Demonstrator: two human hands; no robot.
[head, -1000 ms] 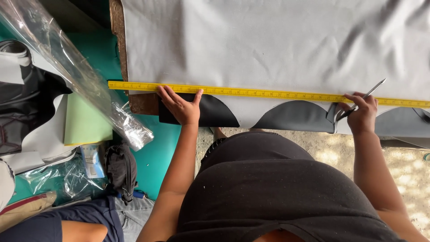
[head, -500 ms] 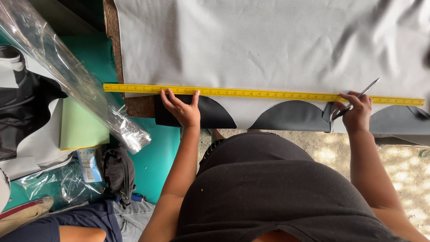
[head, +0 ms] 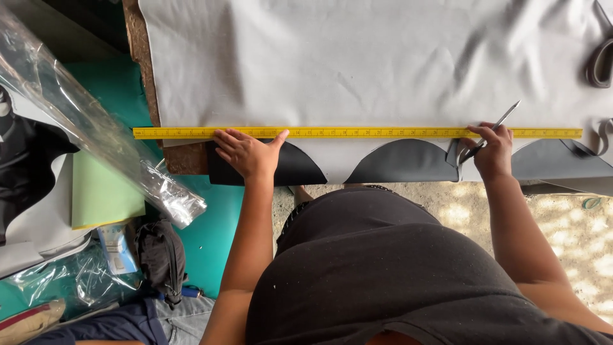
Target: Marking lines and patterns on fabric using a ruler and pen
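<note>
One yellow ruler [head: 357,133] is lying straight across the pale grey sheet [head: 357,64], and both hands are working along it. The left hand [head: 246,153] is pressing down flat, its fingers [head: 225,142] spread wide and gripping nothing, the thumb tip touching the ruler's near edge. Over on the other side, the right hand [head: 491,152] is curling shut around one thin metal blade [head: 495,128], the tip poking up past the fingers and crossing the ruler. Whether it is a knife or a scribe is hard to tell; its handle is buried in the fist.

Just below the fingers, three dark rounded flaps [head: 402,163] are showing along the sheet's near edge: one under the left hand, one between the hands, one beyond the right hand and running out of frame. The wooden surface [head: 143,76] is peeking out only at the sheet's left border.

Well away from the left fingers, one roll of clear plastic film [head: 96,134] is slanting down, its top end cut off. Beneath it, one green sheet [head: 102,195] and one small black bag [head: 159,255] are sitting on the floor. Far past the right fingers, a dark looped handle [head: 600,61] is lying at the frame edge, mostly cut off, possibly scissors.
</note>
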